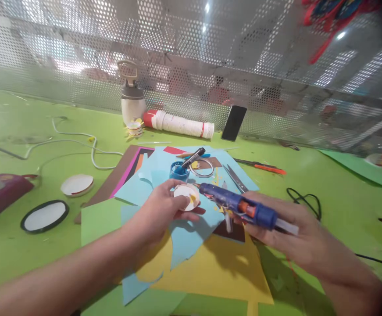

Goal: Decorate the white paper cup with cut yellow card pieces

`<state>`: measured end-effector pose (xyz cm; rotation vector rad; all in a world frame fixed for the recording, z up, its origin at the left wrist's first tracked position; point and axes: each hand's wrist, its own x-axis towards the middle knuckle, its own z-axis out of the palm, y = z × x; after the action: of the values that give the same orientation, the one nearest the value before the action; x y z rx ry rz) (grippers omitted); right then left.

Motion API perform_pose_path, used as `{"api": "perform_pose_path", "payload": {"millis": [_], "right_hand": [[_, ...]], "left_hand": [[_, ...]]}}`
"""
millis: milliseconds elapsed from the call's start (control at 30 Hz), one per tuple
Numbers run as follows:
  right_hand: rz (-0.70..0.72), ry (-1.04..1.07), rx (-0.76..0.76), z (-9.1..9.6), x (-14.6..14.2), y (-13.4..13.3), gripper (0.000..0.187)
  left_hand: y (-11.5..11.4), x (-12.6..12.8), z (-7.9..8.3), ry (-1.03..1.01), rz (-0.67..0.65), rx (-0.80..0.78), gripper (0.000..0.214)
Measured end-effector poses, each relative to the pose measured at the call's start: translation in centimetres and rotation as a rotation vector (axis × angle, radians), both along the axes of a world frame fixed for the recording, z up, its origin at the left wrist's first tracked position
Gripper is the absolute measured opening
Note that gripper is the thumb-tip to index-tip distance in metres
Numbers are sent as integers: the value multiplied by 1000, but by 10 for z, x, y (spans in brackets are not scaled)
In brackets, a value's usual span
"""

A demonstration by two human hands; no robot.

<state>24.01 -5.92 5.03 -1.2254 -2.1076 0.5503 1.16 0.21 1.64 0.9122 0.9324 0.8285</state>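
Note:
My left hand (158,210) grips a small white round paper cup (182,192), its flat end tilted up. A small yellow paper piece (193,199) sits on that end, close to my thumb. In my right hand (292,232) is a blue glue gun (226,197), with a pale glue stick (287,226) poking out of its back. The gun's nozzle points left and comes close to the cup's edge; whether they touch I cannot tell. Behind the cup stands a blue jar (178,171) with a black marker (194,157) leaning across it.
Blue paper (191,241) and yellow paper (217,272) lie under my hands. Scissors (235,177) and an orange-handled cutter (269,169) are to the right. A stack of paper cups (184,123), a bottle (133,103) and a phone (234,123) stand along the perforated screen. A white cable (94,151) runs left.

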Motion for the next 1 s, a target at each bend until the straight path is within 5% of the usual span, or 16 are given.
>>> {"api": "perform_pose_path", "payload": {"millis": [333,1000], "right_hand": [[84,-137,72,-5,-11,4,49],[47,-215,73,-12,-11,0,40]], "left_hand": [[1,3,-3,20,-28,-30,28],[0,5,-5,35,-19,-44,24]]}}
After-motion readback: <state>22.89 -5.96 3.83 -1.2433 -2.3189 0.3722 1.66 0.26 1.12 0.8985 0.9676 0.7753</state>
